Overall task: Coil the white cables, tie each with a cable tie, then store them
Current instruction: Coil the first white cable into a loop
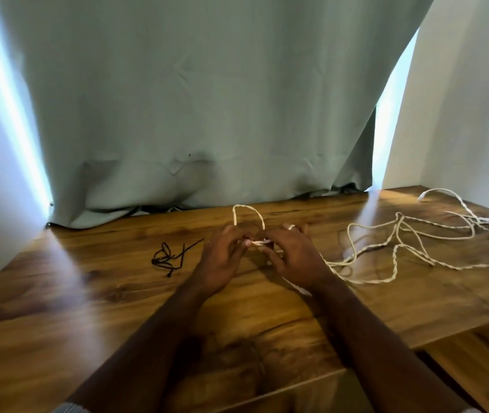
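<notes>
mid-table [88, 293], both hands [255, 254] pinching white cable [365, 248], far from edges

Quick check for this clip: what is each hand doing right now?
Left hand: fingers curled, pinching the twisted white cable at the base of a small loop.
Right hand: fingers curled around the same cable beside it.

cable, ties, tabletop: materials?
Cable: white, looks twisted or braided, likely fabric-sheathed; matte.
Ties: thin black strips, probably plastic; too small to confirm.
Tabletop: wood grain with glossy glare, either varnished wood or laminate.
</notes>
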Motion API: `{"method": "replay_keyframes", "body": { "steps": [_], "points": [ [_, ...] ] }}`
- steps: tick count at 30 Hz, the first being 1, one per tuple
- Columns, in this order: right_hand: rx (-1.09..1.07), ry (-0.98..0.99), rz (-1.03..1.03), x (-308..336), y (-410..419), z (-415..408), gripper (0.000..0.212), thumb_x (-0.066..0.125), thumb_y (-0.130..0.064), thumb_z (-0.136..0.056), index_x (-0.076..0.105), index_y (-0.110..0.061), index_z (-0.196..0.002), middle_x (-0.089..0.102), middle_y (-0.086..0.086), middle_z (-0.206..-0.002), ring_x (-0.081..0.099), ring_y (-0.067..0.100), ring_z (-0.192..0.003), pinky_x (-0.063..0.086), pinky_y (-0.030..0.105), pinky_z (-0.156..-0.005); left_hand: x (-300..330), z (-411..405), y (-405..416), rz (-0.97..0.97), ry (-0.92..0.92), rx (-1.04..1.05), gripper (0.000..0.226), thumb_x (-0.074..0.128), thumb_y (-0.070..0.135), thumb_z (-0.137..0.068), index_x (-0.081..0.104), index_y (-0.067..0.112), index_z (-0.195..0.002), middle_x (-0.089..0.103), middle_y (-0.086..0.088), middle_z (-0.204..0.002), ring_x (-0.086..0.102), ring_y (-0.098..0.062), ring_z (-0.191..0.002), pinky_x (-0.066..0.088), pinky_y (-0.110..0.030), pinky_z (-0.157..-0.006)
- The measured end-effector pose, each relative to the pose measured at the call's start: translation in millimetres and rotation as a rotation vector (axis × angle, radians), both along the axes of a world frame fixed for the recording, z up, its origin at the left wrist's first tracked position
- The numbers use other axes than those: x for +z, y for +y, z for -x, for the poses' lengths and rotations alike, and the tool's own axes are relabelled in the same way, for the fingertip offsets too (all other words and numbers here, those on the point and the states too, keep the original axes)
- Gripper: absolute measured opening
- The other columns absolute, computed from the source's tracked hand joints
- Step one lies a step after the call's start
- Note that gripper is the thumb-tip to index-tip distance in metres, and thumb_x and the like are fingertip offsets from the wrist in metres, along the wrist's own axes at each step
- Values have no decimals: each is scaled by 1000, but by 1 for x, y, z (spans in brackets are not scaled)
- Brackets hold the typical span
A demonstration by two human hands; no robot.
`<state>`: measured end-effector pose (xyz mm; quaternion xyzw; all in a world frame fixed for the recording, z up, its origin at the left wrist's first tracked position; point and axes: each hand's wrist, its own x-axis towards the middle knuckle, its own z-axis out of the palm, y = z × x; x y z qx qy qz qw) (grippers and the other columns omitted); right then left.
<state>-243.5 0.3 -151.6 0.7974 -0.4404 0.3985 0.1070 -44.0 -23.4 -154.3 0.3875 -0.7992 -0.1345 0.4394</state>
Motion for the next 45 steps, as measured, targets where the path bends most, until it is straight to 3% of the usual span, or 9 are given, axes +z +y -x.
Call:
{"method": "replay_keyframes", "body": {
  "steps": [5,8,14,21,26,32,34,40,45],
  "points": [
    [40,-329,194,12,-2,13,11,60,-7,-98,69,-9,-101,66,-3,-92,55,5,-84,42,18,-77,2,1,-7,-21,-78,52,29,55,46,-97,60,41,-124,55,24,-126,39,-2,-124,27,-40,-103],
    [-55,-375,152,14,-3,22,7,63,-11,-98,70,-11,-98,63,-6,-90,57,9,-82,46,23,-74,6,2,-8,-51,74,1,21,50,33,-102,71,28,-104,70,11,-100,61,-2,-96,46,-31,-87],
    [-541,182,-141,20,25,50,21,59,-41,-95,69,-24,-104,58,3,-117,57,29,-110,40,48,-92,18,-2,1,-146,294,49,23,46,15,-104,61,9,-88,56,-9,-66,53,-4,-53,38,-12,-48],
    [-694,389,-328,35,111,112,54,63,-68,-79,61,-38,-123,53,-5,-130,48,22,-128,32,51,-106,19,7,0,-64,252,210,26,40,24,-106,62,10,-100,61,-7,-89,54,-18,-76,39,-24,-65],
    [-713,237,-555,26,113,153,34,66,-45,-89,63,-35,-121,64,1,-129,63,23,-116,50,36,-93,22,1,-18,82,142,198,24,37,23,-106,60,14,-107,62,-9,-93,58,-26,-85,47,-44,-75],
    [-729,87,-207,95,50,161,21,53,-17,-101,70,-12,-112,73,14,-108,68,35,-102,51,37,-83,70,28,-39,-23,275,181,20,44,17,-105,60,10,-93,62,-17,-74,63,-15,-53,53,-28,-55],
    [-633,-22,-55,133,30,154,23,59,-13,-97,72,-10,-116,74,16,-111,68,36,-103,51,38,-89,81,40,-50,-91,322,151,16,51,8,-100,59,14,-87,64,-15,-76,66,-17,-59,54,-29,-63],
    [-501,132,-233,149,-25,126,41,62,-11,-94,63,-14,-135,64,15,-133,59,36,-122,48,43,-104,80,77,-50,-166,449,189,12,61,-1,-92,69,7,-90,71,-13,-83,68,-21,-70,51,-28,-68],
    [-614,251,-338,115,-35,111,35,58,-10,-91,62,-10,-126,62,17,-124,62,37,-113,53,43,-96,55,69,-54,3,369,229,7,66,11,-89,72,15,-86,73,-7,-81,69,-25,-79,54,-39,-76]
  ]
}}
